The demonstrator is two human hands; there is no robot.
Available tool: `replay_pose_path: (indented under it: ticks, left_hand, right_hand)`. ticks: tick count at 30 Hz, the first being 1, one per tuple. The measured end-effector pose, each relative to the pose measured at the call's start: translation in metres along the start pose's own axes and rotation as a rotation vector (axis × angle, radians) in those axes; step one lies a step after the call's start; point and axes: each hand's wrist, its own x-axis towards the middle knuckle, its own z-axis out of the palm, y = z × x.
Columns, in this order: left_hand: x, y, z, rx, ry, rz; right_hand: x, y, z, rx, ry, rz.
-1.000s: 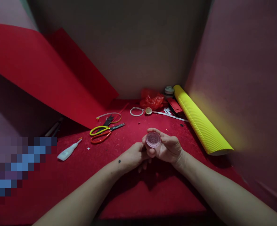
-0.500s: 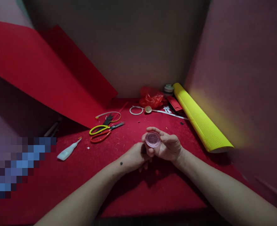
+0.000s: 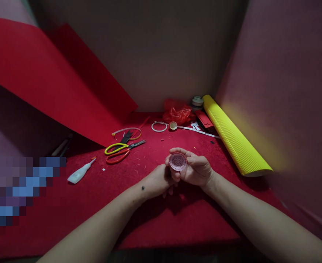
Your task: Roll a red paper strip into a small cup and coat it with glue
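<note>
Both hands meet over the middle of the red cloth around a small round disc (image 3: 177, 162), purplish pink with ring-like bands and a paler, ridged rim. My right hand (image 3: 198, 168) is closed on it, thumb at its right edge and a finger curled over the far side. From the left, my left hand (image 3: 158, 180) pinches the disc's near-left edge; some of its fingers are hidden below. Farther off to the left lie scissors (image 3: 117, 156) with yellow and red handles. A white glue bottle (image 3: 80, 172) with a narrow nozzle rests left of them.
A yellow corrugated roll (image 3: 236, 138) lies at the right. Along the back are a crumpled red plastic bag (image 3: 177, 112), a lidded jar (image 3: 197, 103), a white ring (image 3: 159, 126), a small round cup-like piece (image 3: 173, 125) and white strips. A large red sheet (image 3: 54, 76) slants in from the left.
The view has shifted slightly, so the tabletop things sit a little higher in it. Both hands keep their hold, and the disc appears tilted very slightly differently.
</note>
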Motion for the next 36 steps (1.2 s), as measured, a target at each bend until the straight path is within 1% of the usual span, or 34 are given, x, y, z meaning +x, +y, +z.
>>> replay_pose_path:
  ticks: [17, 27, 36]
  left_hand:
    - [-0.0023, 0.0038, 0.0025, -0.040, 0.039, 0.012]
    - [0.0014, -0.0048, 0.0049, -0.027, 0.067, -0.004]
    - [-0.0015, 0.0006, 0.0047, -0.004, 0.068, -0.049]
  right_hand:
    - [0.0017, 0.0022, -0.0006, 0.018, 0.010, 0.012]
    - [0.0013, 0.0023, 0.0008, 0.032, 0.007, 0.030]
    - [0.0023, 0.0054, -0.0011, 0.040, 0.021, 0.025]
